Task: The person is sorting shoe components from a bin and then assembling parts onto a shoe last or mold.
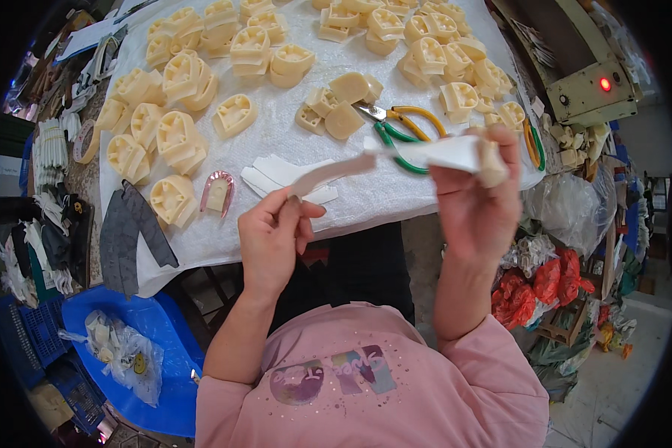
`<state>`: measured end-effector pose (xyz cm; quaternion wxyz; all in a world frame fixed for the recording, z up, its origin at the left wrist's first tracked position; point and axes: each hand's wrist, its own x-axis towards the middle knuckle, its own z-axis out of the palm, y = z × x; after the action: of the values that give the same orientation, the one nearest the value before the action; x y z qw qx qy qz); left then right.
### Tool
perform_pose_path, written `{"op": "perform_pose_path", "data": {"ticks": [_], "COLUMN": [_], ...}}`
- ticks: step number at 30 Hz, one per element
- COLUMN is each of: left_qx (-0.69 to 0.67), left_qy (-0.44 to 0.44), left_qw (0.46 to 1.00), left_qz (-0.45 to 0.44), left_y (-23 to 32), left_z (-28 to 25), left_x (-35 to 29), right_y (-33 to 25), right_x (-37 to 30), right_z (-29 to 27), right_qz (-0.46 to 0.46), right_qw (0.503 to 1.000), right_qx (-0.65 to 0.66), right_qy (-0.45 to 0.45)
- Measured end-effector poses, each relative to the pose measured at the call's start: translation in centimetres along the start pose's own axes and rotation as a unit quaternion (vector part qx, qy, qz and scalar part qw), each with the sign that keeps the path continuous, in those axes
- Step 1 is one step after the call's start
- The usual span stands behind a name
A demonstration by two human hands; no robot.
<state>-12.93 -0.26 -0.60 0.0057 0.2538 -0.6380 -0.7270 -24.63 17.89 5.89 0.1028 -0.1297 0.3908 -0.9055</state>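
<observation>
Over the table's near edge, my left hand [267, 233] pinches one end of a white strip [328, 173] that looks like thin leather. It runs rightward to my right hand [474, 198], closed around a cream block [493, 166] like a shoe heel. Motion smears that hand and the strip, so how strip and block join cannot be made out. Behind the strip lie nippers [384, 113] with one yellow and one green handle. More flat white strips [265, 181] rest beyond my left hand. Left of them are a clear-pink horseshoe-shaped piece [218, 190] and dark grey strips [123, 243].
Several cream heel blocks [183, 138] stand in groups across the white table cover [276, 112]. At the right edge are another pair of yellow-green handles [534, 142] and a metal box [593, 93] with a lit red lamp. A blue chair [179, 373] stands at lower left.
</observation>
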Motion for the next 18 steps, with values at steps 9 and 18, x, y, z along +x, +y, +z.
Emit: {"op": "perform_pose_path", "data": {"ticks": [9,18], "left_qx": [-0.503,-0.517], "left_qy": [-0.034,-0.275], "left_qw": [0.861,0.807], "left_qz": [-0.071,-0.072], "left_y": [-0.7,-2.5], "left_z": [3.6,2.7], "left_x": [-0.4,0.6], "right_y": [1.2,3.4], "right_x": [0.8,-0.6], "right_z": [-0.9,-2.4], "right_qz": [-0.014,0.099], "right_qw": [0.996,0.988], "right_qx": [-0.072,-0.095], "right_qy": [-0.043,-0.071]}}
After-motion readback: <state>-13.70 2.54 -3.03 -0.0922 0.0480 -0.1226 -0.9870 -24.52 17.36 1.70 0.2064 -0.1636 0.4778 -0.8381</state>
